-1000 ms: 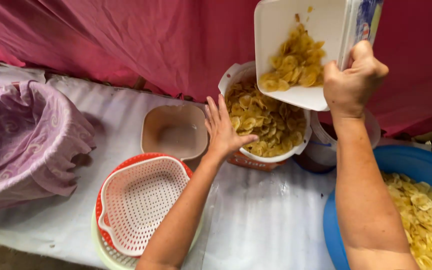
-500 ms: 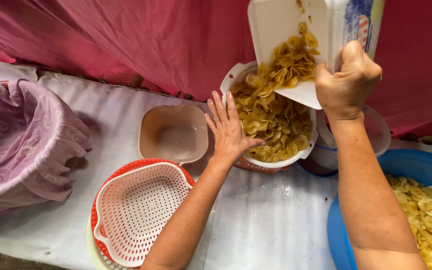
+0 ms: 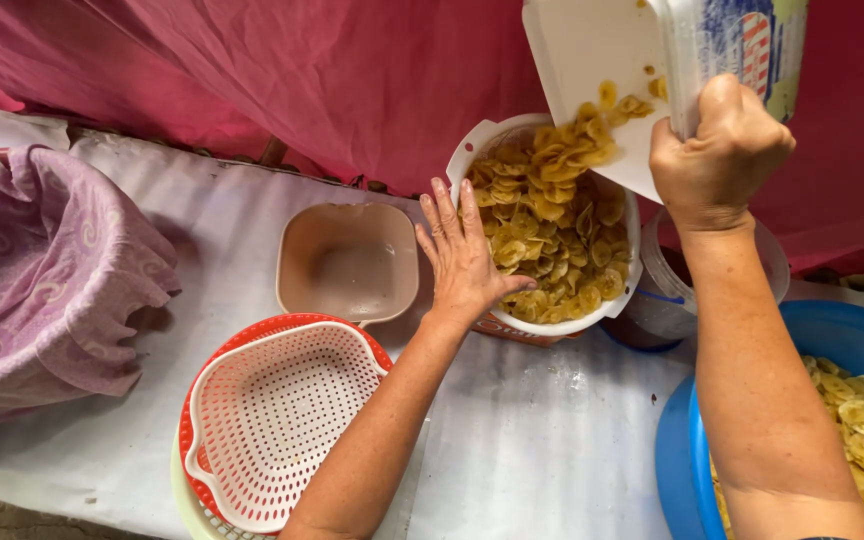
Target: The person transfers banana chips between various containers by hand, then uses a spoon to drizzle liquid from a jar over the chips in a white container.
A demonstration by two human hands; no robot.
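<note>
Both hands are busy: my right hand point(image 3: 720, 150) is clenched around the edge of a white tub point(image 3: 652, 70), tipped steeply above the white bucket point(image 3: 472, 150), and yellow chips point(image 3: 552, 225) are sliding off its lower lip. My left hand point(image 3: 464, 258) lies flat with fingers spread against the bucket's near rim, gripping nothing, just bracing. That bucket sits on the table point(image 3: 512, 440) against the red cloth backdrop point(image 3: 352, 80), already heaped close to its rim. Risk, as I judge it: the pile is high, so chips could tumble over the rim onto the table or into the beige square dish point(image 3: 349, 262) just beside it. If my left palm presses too hard, the bucket could tilt or slide. A clear container point(image 3: 762, 265) stands close under my right wrist, the blue basin point(image 3: 742, 450) of chips below my forearm; a dropped elbow might knock either one.
</note>
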